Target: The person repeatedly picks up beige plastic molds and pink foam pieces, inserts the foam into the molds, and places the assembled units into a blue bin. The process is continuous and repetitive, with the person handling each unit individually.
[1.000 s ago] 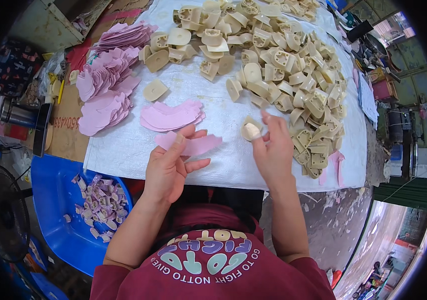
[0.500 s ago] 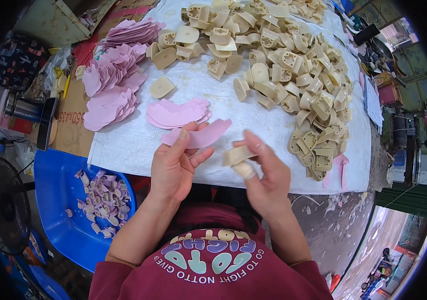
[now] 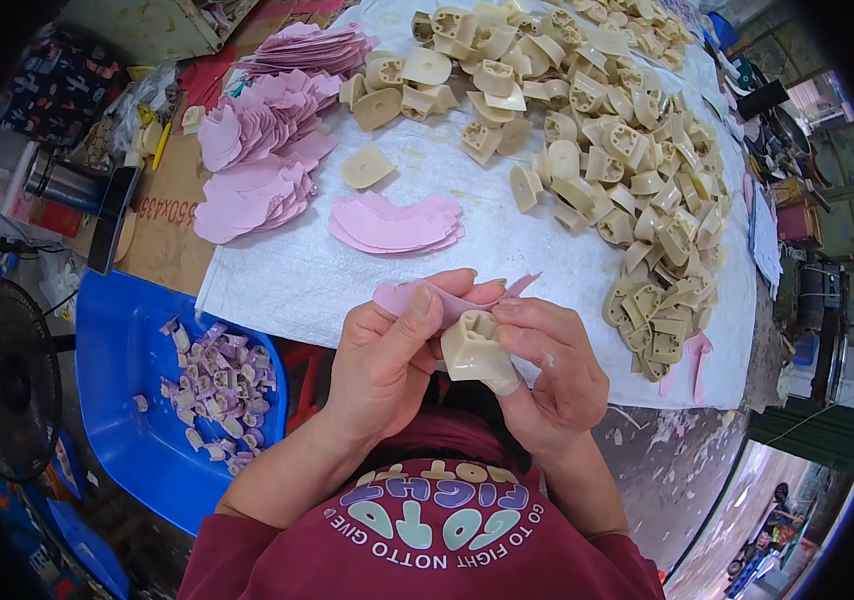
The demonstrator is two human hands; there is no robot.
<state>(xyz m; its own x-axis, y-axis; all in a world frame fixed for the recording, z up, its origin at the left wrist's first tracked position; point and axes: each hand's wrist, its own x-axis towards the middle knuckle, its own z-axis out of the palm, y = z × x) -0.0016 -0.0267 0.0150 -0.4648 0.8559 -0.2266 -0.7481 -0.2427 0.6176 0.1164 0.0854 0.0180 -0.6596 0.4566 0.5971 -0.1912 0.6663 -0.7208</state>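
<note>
Close in front of my body, my right hand [image 3: 559, 368] grips a glossy beige plastic shoe heel [image 3: 475, 355], its hollow ribbed end tilted up. A curved pink strip of thin material [image 3: 399, 297] is pinched between the thumb and fingers of my left hand [image 3: 387, 358]. The strip runs behind the heel, and its far end rises beside my right fingertips. Whether it touches the heel's back is hidden. Just beyond my hands, a small fanned stack of pink strips [image 3: 397, 224] lies on the white sheet [image 3: 287, 285]. A single beige heel [image 3: 367, 167] rests behind that stack.
A large heap of beige heels [image 3: 672, 190] covers the table's right and far side. Taller pink stacks [image 3: 267, 125] stand at the left on cardboard. Below left, a blue basin [image 3: 112, 400] holds several pink-covered pieces [image 3: 222, 385]. A black fan [image 3: 9, 380] stands at the far left.
My hands have come together nearer my body. The heel has turned hollow end up, and the pink strip, earlier held apart in my left hand, is now against or beside it.
</note>
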